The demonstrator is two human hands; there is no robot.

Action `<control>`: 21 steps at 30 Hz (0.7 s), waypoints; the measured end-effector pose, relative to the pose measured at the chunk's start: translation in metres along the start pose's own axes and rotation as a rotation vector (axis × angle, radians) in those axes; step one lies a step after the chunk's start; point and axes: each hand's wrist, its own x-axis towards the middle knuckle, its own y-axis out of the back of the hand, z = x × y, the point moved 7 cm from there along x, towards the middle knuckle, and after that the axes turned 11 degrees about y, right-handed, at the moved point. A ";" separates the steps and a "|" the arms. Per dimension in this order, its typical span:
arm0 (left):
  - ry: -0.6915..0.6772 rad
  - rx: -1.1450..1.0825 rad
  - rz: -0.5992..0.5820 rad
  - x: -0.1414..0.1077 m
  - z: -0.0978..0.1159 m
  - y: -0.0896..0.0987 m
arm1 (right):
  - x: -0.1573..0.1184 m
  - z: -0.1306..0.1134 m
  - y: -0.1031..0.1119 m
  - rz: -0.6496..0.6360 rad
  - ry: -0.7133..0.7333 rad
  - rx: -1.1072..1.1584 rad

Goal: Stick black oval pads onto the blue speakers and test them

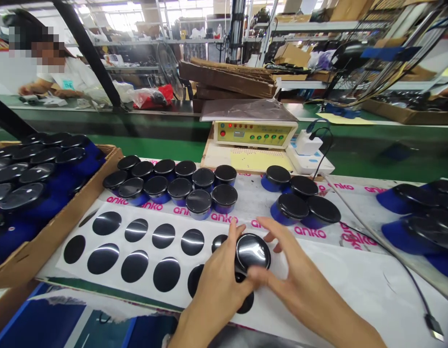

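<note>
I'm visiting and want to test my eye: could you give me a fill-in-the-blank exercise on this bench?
The glossy, black, round-topped piece sits ____ the left hand and right hand.
Flat, round, black discs lie on a smooth sheet coloured ____.
The printed "anko" lettering is coloured ____.

Missing words: between; white; pink.

Bright windows [124, 19] are running along the top, their pale light washing out the far end of the room. Metal shelving [205, 41] is standing in tiers across the back, its boards carrying mixed goods. To the right, an opened cardboard box [292, 55] is sitting on a shelf. A dark slanting post [88, 53] is crossing the left side. A long bench with a green front [166, 141] is stretching across the middle distance; brown flattened cardboard [227, 79] is lying stacked above it.
</note>
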 end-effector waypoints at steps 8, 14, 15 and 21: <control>-0.221 0.543 0.349 0.020 0.045 0.066 | 0.080 -0.002 0.040 -0.077 0.457 -0.637; -0.262 0.797 0.463 0.072 0.059 0.063 | 0.097 -0.006 0.047 -0.163 0.506 -0.620; -0.266 0.759 0.469 0.065 0.059 0.061 | 0.085 -0.009 0.041 -0.225 0.490 -0.493; -0.015 0.215 0.494 -0.006 0.027 0.047 | 0.029 -0.002 0.004 -0.565 0.234 0.069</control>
